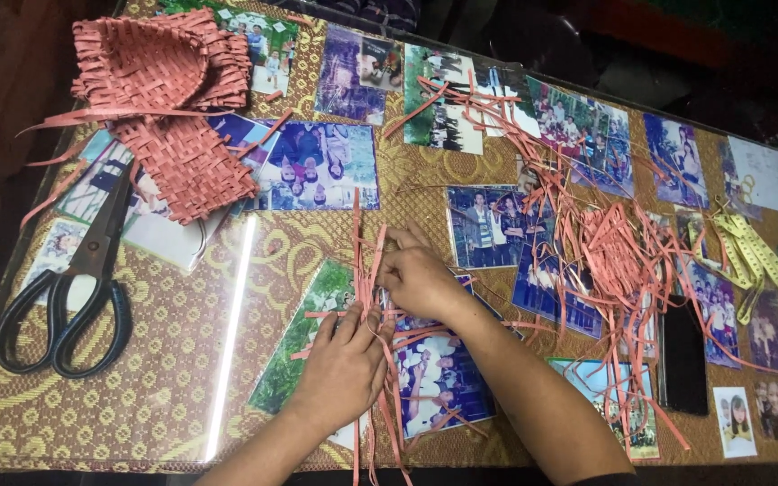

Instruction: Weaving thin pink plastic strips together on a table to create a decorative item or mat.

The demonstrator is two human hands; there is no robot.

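Two bare hands work near the surface's [182, 360] front edge: left hand [344, 369] presses flat on crossed pink strips [373, 297], right hand [420, 279] pinches upright strips. Black scissors [65, 306] lie toward the left edge, a woven pink piece [168, 108] at the far left corner, loose strips [605, 243] rightward.

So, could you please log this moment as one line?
left hand: pressing pink strips | right hand: pinching strips | scissors, woven pieces: left, untouched

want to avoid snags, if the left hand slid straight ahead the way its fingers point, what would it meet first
Probably the upright pink strips that the left hand already touches, then the right hand just beyond; depth is hard to judge.
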